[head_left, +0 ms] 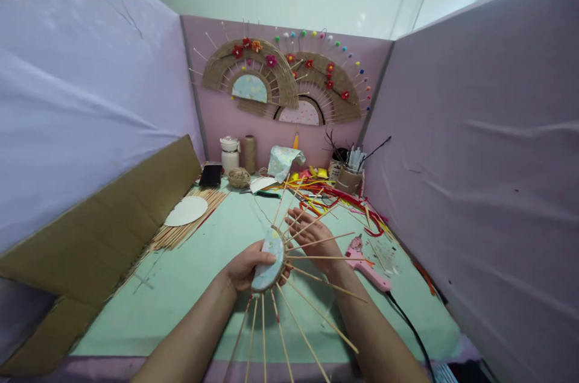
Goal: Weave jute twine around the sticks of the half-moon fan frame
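Note:
My left hand is closed on a half-round fan base covered in pale blue patterned cloth, thumb on its face and fingertips showing behind. Thin wooden sticks fan out from its curved edge, some towards me and some to the right. Twine runs along that edge, and a loose strand leads back towards a twine ball. Behind the upper sticks, my right hand is open, its fingers stretched out to the left. Whether it touches a stick or the twine, I cannot tell.
A pink glue gun with a black cord lies right of my right hand. Left are loose sticks, a white oval card and a cardboard sheet. Green-handled pliers and coloured pipe cleaners lie farther back. Two decorated fans hang behind.

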{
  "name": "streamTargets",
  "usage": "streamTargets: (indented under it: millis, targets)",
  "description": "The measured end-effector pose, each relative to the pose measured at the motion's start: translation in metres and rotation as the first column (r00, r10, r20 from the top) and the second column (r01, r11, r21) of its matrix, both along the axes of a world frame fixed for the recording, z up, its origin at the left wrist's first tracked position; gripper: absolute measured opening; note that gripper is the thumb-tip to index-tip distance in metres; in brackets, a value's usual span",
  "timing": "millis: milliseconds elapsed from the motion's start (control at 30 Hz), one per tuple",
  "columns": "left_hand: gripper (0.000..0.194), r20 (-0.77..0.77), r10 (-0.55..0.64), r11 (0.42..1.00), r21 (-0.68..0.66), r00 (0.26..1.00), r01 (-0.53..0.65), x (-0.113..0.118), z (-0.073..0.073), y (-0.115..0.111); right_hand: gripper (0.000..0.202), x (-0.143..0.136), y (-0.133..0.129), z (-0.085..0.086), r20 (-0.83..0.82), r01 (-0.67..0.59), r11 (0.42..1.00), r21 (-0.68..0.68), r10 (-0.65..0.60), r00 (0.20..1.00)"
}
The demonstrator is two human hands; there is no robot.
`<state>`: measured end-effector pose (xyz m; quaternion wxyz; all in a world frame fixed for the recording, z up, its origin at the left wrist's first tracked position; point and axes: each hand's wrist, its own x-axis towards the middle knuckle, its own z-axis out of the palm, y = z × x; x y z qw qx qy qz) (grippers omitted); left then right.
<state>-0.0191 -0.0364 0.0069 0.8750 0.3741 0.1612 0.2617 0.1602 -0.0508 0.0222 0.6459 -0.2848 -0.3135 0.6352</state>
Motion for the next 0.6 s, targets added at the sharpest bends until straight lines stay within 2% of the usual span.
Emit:
streamTargets:
  millis: [133,267,400,600]
  targets:
    - [0.039,0.017,-0.019,1.0,0.005,1.0,0.019,-0.001,0.002,0.001,0.034,0.001,-0.002,0.004,-0.017,0.048,0.999,0.016,-0.048,0.999]
    - [0.041,0.018,-0.035,0.999,-0.004,0.999,0.035,-0.002,-0.002,0.003,0.034,0.004,-0.001,0.004,-0.068,0.073,0.994,0.079,-0.067,0.995]
    - [0.036,-0.013,0.021,1.0,-0.009,1.0,-0.022,-0.003,-0.005,0.004,0.03,0.007,0.001,0.001,-0.118,0.102,0.989,0.108,-0.089,0.989]
    - [0.032,-0.005,0.061,0.998,0.003,0.998,-0.061,-0.003,0.0,0.002,0.021,0.017,0.003,-0.002,-0.197,0.161,0.984,0.075,-0.144,0.97]
